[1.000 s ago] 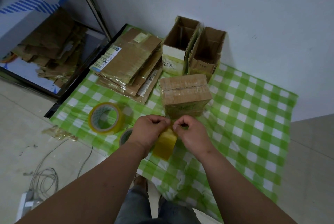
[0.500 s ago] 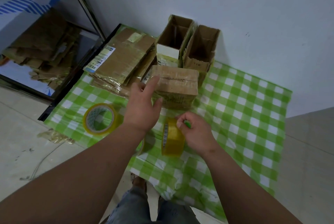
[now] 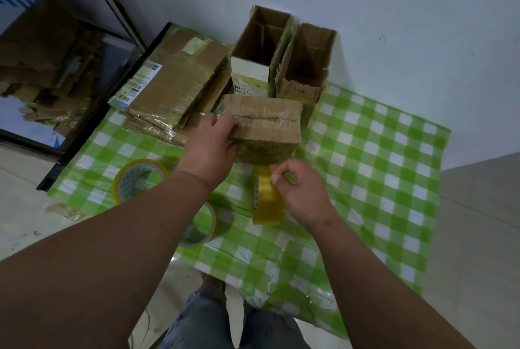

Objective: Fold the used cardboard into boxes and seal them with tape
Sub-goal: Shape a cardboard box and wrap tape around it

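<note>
The left hand [image 3: 209,149] grips the near left corner of the closed brown cardboard box with tape along its top seam [image 3: 264,123], fingers curled over its edge. Just beside it, below the box, the right hand [image 3: 302,194] pinches the upright yellow tape roll [image 3: 266,199].

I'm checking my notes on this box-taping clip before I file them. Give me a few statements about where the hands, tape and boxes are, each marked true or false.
1. The left hand grips the taped box. True.
2. The right hand holds the yellow tape roll. True.
3. Both open boxes lie flat on their sides. False: they stand upright by the wall.
4. Only one tape roll is on the checked cloth. False: two more rolls lie left of the held one.
</note>
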Motion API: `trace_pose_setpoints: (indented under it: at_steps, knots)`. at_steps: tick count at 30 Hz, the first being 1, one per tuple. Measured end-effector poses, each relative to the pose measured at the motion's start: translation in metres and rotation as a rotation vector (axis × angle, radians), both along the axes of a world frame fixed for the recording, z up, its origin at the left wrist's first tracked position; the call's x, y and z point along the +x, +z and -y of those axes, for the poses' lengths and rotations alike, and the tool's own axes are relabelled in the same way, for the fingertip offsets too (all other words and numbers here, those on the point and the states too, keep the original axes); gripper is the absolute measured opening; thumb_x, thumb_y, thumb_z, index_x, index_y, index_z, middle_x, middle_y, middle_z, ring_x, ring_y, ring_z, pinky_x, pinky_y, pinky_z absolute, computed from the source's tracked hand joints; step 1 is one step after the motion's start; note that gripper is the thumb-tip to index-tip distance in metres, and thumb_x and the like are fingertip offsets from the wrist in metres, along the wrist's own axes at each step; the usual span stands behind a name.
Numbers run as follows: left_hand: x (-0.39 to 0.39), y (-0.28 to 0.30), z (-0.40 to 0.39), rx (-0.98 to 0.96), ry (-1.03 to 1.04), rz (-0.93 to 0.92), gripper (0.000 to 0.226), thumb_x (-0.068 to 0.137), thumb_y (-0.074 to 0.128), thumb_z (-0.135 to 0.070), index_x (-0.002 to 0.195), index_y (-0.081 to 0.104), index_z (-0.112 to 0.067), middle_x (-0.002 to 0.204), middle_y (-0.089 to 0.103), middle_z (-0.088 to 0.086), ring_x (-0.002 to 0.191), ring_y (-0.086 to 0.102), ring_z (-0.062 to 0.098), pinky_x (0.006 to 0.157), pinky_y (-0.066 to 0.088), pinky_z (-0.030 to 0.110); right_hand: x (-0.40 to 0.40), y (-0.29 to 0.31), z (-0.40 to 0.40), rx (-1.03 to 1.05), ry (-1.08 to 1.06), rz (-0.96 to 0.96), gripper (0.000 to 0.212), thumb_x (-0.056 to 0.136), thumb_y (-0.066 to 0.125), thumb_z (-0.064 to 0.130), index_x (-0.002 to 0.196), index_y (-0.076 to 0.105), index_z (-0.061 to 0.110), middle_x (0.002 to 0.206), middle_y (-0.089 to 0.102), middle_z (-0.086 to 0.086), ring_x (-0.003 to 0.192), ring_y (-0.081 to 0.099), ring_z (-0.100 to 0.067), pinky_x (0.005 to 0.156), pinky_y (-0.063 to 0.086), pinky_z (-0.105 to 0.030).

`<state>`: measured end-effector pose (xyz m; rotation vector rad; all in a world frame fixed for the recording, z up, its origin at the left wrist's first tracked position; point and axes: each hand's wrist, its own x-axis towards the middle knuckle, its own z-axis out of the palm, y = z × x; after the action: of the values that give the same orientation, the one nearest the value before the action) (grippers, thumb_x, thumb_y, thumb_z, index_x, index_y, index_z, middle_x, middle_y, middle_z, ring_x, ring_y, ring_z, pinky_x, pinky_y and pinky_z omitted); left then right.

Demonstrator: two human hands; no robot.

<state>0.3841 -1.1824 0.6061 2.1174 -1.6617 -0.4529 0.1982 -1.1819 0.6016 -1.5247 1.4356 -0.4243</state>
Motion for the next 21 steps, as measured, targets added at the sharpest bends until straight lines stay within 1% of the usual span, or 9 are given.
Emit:
trace_pose_setpoints:
  at_steps: [5, 7, 9, 11, 13, 15, 17, 19, 21]
  knots:
    - [0.001, -0.007, 0.007, -0.05, -0.012, -0.022, 0.037, 0.083, 0.071, -0.007, 0.118, 0.06, -0.011, 0.113, 0.055, 0.015, 0.091, 0.059, 0.04, 0.069, 0.048, 0.042, -0.002, -0.001, 0.005, -0.073, -0.055, 0.0, 0.031, 0.09, 0.066, 0.018, 0.071, 0.051, 0.038, 0.102, 0.064, 0.011, 0.101, 0.059, -0.013, 0.099, 0.044, -0.047]
    - [0.003, -0.009, 0.007, -0.063, -0.031, -0.011, 0.037, 0.084, 0.068, -0.004, 0.119, 0.061, -0.012, 0.111, 0.056, 0.015, 0.088, 0.059, 0.039, 0.064, 0.042, 0.036, -0.002, -0.003, 0.007, -0.117, -0.071, -0.005, 0.031, 0.09, 0.066, 0.018, 0.074, 0.05, 0.039, 0.102, 0.062, 0.008, 0.1, 0.059, -0.015, 0.097, 0.044, -0.048]
    - [0.005, -0.01, 0.006, -0.068, -0.05, -0.006, 0.038, 0.084, 0.064, 0.0, 0.121, 0.062, -0.013, 0.107, 0.056, 0.015, 0.083, 0.058, 0.038, 0.063, 0.034, 0.031, -0.002, -0.004, 0.009, -0.151, -0.082, -0.004, 0.029, 0.089, 0.067, 0.017, 0.075, 0.052, 0.038, 0.103, 0.058, 0.007, 0.098, 0.057, -0.014, 0.096, 0.044, -0.047]
    - [0.007, -0.009, 0.005, -0.078, -0.072, -0.021, 0.04, 0.086, 0.061, 0.002, 0.123, 0.063, -0.013, 0.102, 0.055, 0.015, 0.078, 0.056, 0.036, 0.063, 0.032, 0.029, -0.002, -0.004, 0.013, -0.149, -0.102, -0.003, 0.023, 0.089, 0.068, 0.016, 0.076, 0.056, 0.031, 0.108, 0.049, 0.008, 0.098, 0.051, -0.009, 0.098, 0.043, -0.04]
    - [0.009, -0.009, 0.005, -0.082, -0.09, -0.033, 0.041, 0.087, 0.06, 0.002, 0.125, 0.063, -0.013, 0.1, 0.053, 0.014, 0.075, 0.054, 0.034, 0.061, 0.032, 0.029, -0.002, -0.003, 0.017, -0.126, -0.128, 0.001, 0.02, 0.089, 0.069, 0.016, 0.077, 0.058, 0.028, 0.118, 0.042, 0.008, 0.1, 0.044, -0.003, 0.097, 0.041, -0.032]
    - [0.012, -0.01, 0.006, -0.076, -0.093, -0.045, 0.042, 0.088, 0.059, 0.001, 0.126, 0.064, -0.015, 0.102, 0.052, 0.013, 0.075, 0.054, 0.032, 0.06, 0.039, 0.032, -0.003, 0.0, 0.021, -0.099, -0.136, 0.007, 0.023, 0.09, 0.068, 0.017, 0.074, 0.057, 0.03, 0.128, 0.038, 0.008, 0.102, 0.041, 0.001, 0.093, 0.034, -0.023]
    - [0.015, -0.011, 0.008, -0.093, -0.084, -0.064, 0.043, 0.086, 0.06, 0.001, 0.124, 0.065, -0.017, 0.109, 0.05, 0.014, 0.079, 0.056, 0.032, 0.064, 0.049, 0.036, -0.002, 0.001, 0.025, -0.086, -0.127, 0.007, 0.028, 0.091, 0.067, 0.017, 0.072, 0.055, 0.033, 0.129, 0.041, 0.01, 0.117, 0.04, -0.002, 0.091, 0.028, -0.015]
    - [0.017, -0.011, 0.011, -0.12, -0.079, -0.08, 0.043, 0.084, 0.062, 0.003, 0.122, 0.067, -0.016, 0.113, 0.05, 0.016, 0.086, 0.058, 0.032, 0.072, 0.05, 0.035, -0.001, -0.001, 0.028, -0.087, -0.123, 0.029, 0.028, 0.091, 0.067, 0.015, 0.072, 0.055, 0.031, 0.12, 0.047, 0.01, 0.127, 0.043, -0.011, 0.088, 0.031, -0.016]
    - [0.02, -0.01, 0.015, -0.125, -0.093, -0.097, 0.044, 0.082, 0.063, 0.006, 0.121, 0.068, -0.015, 0.113, 0.051, 0.017, 0.092, 0.059, 0.033, 0.077, 0.052, 0.038, -0.001, -0.004, 0.029, -0.11, -0.132, 0.034, 0.029, 0.09, 0.066, 0.015, 0.071, 0.054, 0.033, 0.112, 0.053, 0.008, 0.12, 0.051, -0.018, 0.089, 0.039, -0.027]
